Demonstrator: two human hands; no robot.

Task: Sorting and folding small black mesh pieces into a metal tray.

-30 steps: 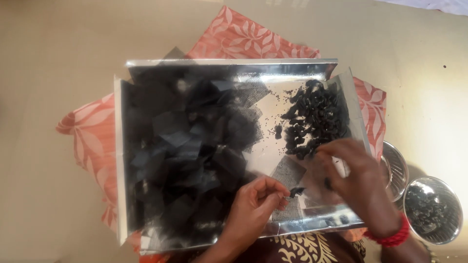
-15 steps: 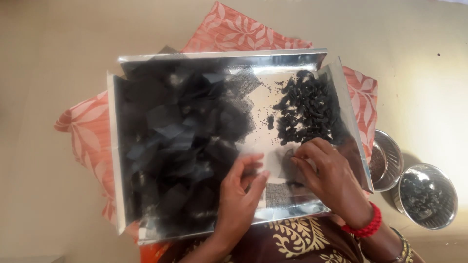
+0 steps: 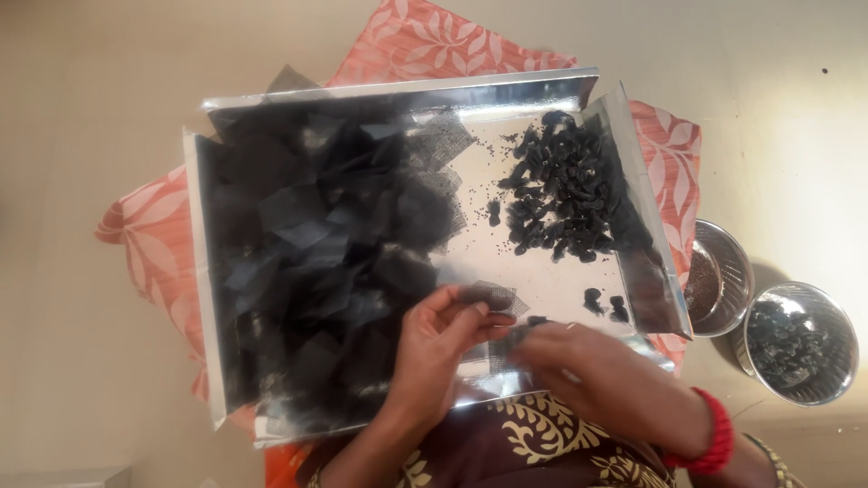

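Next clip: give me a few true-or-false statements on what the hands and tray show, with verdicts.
1. The left hand pinches a square of black mesh. True.
2. The metal tray sits on a blue cloth. False: the patterned cloth is orange-pink.
3. A heap of small black bundles lies in the tray's right part. True.
4. Both steel bowls stand left of the tray. False: they stand to its right.
5. The right hand wears a red bangle. True.
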